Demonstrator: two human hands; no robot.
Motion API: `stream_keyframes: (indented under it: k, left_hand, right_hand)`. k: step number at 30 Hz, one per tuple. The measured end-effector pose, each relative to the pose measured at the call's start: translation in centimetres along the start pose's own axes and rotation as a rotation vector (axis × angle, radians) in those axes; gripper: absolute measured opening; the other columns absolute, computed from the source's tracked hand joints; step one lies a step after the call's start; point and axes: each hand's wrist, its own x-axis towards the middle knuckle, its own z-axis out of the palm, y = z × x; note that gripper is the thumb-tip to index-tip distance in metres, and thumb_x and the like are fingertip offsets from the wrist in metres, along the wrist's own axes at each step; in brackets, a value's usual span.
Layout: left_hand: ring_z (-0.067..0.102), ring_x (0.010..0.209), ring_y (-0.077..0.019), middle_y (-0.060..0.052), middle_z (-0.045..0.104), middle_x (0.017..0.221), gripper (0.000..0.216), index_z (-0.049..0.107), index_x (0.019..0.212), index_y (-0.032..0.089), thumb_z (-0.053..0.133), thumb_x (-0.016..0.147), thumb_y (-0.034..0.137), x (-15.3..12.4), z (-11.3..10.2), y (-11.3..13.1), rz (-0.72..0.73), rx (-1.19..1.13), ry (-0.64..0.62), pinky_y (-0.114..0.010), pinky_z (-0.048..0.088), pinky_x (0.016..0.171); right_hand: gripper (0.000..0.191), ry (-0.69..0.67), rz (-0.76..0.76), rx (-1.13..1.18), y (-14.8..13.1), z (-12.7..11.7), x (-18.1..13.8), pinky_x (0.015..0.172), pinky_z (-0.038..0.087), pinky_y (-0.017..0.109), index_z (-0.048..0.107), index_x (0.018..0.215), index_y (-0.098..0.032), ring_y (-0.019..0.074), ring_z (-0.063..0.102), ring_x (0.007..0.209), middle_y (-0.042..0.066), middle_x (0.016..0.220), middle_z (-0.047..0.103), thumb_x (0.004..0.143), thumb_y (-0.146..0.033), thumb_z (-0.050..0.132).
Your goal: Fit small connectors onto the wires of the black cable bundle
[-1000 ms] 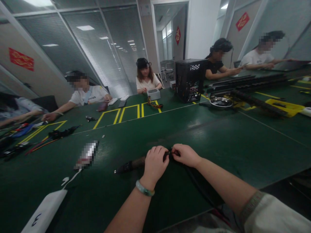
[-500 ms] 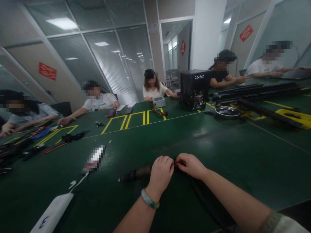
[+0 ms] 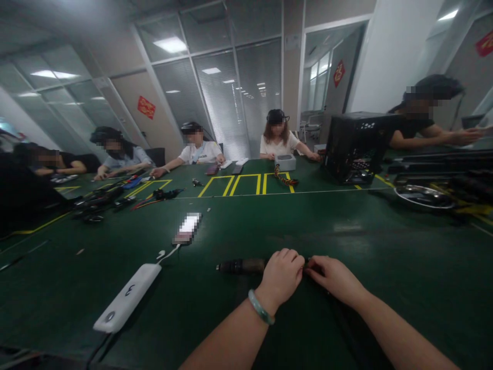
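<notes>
Left hand, pale green bangle on wrist, curled shut over black cable bundle, just right of its thick dark sleeved end. Right hand pinching same bundle, touching left hand's knuckles. Bundle lies on green workbench, cable trailing toward person. White corded device lies well left, marked 3.

This is a shared electronics assembly workroom in an office-style building: a long green workbench marked with yellow tape runs from near to far, with wire harnesses and a black computer case on it. Glass partitions with blinds and ceiling panel lights surround the room, and several people sit along the bench.
</notes>
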Motion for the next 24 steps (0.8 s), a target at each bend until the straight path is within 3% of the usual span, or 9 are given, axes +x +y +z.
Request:
stream_keyframes:
  k: [15,24]
  left_hand:
    - [0.050,0.094,-0.0186,0.000,0.056,0.098,0.005,0.056,0.093,0.021,0.058,0.089,0.019,-0.04,0.67,-0.27,0.005,-0.021,0.034,-0.031,0.043,0.081]
    - [0.050,0.093,-0.0184,0.000,0.055,0.096,0.006,0.055,0.093,0.021,0.059,0.089,0.019,-0.08,0.93,-0.32,-0.020,-0.025,0.048,-0.032,0.043,0.081]
  right_hand:
    - [0.017,0.014,0.026,-0.041,0.41,0.51,0.30,0.059,0.038,0.026,0.061,0.079,-0.022,0.0173,0.059,0.069,0.000,0.078,0.066,0.088,-0.036,0.055]
    - [0.016,-0.025,-0.048,-0.017,-0.02,-0.05,-0.07,0.060,0.037,0.026,0.058,0.078,-0.022,0.0165,0.057,0.068,-0.002,0.074,0.064,0.089,-0.033,0.054]
